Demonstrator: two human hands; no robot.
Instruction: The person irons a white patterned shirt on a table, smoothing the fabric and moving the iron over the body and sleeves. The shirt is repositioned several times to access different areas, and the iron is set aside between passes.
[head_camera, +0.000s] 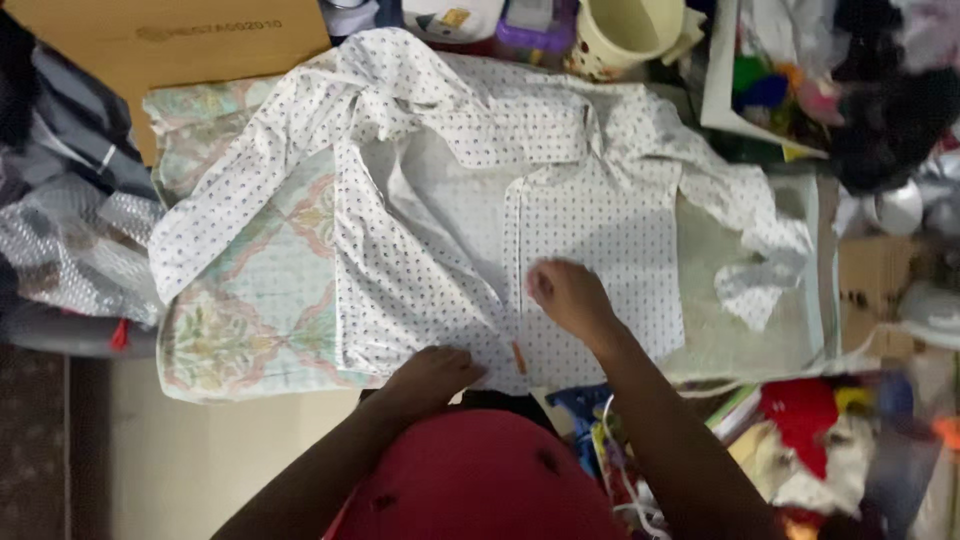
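A white shirt with small dark dots (590, 215) lies spread front up on a patterned pastel cloth (250, 300) that covers a table. Its left sleeve stretches out to the left and its right sleeve lies crumpled at the right. My left hand (432, 375) rests on the shirt's bottom hem near the front edge, fingers curled on the fabric. My right hand (565, 295) presses on the button placket a little higher, fingers bent against the cloth. Whether either hand pinches the fabric is hard to tell.
A cardboard box (170, 45) sits at the back left, a cream mug (625, 35) and a purple container (535, 25) at the back. Piled clothes and toys crowd the right side (830, 100). Grey bags (70, 200) lie at the left. My red top (480, 480) fills the foreground.
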